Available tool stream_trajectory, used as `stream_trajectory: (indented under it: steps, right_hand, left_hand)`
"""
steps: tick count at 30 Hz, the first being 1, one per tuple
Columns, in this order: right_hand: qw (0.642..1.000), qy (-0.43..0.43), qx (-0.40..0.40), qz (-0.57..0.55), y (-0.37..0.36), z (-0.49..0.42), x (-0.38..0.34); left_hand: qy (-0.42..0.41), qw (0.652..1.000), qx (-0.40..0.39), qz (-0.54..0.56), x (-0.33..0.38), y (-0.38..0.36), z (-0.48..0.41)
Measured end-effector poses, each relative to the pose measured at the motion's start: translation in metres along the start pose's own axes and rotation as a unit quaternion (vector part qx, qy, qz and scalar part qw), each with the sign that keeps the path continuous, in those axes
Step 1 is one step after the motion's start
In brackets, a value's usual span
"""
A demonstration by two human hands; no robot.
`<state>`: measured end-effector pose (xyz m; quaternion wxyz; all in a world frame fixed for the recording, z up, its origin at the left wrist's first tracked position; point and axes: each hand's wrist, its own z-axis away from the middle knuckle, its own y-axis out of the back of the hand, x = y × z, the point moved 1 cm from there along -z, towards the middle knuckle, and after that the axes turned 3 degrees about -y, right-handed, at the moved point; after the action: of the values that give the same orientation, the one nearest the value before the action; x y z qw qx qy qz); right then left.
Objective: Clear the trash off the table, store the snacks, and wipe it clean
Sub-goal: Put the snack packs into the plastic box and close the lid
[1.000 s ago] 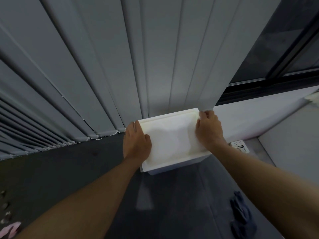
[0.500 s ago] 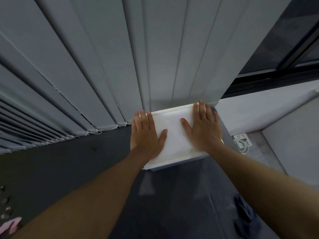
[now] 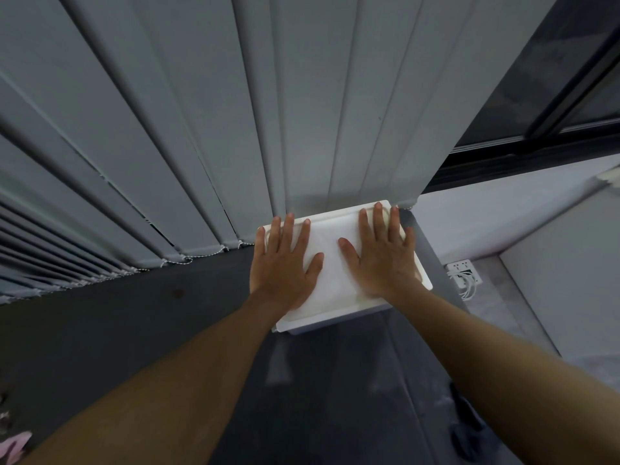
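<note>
A white lidded storage box (image 3: 330,280) stands at the far right corner of the dark table (image 3: 134,317), against the vertical blinds. My left hand (image 3: 283,263) lies flat on the left half of the lid, fingers straight and spread. My right hand (image 3: 382,255) lies flat on the right half, fingers straight, pressing down. What is inside the box is hidden by the lid. A dark blue cloth (image 3: 466,427) lies crumpled on the table at the lower right, partly behind my right forearm.
Grey vertical blinds (image 3: 235,112) hang right behind the table. A white wall socket with cables (image 3: 464,273) sits on the floor-level ledge to the right. A pink item (image 3: 15,446) and small scraps (image 3: 4,407) lie at the table's left edge.
My hands went from gripping the lid's side edges to lying flat on top of it with straight fingers. The view has shifted slightly closer to the box.
</note>
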<state>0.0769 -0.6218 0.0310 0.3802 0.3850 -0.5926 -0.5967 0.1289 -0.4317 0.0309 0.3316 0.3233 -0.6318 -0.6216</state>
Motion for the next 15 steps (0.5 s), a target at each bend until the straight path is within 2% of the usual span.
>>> stream_trajectory:
  steps: [7, 15]
  right_hand:
    - [1.000, 0.020, 0.003, -0.001, -0.003, 0.006, -0.002]
    - [1.000, 0.004, 0.009, -0.005, -0.008, 0.012, -0.011]
  left_hand:
    - [0.011, 1.000, 0.009, 0.003, 0.000, -0.001, 0.000]
    - [0.007, 1.000, -0.007, 0.010, -0.002, -0.003, 0.000]
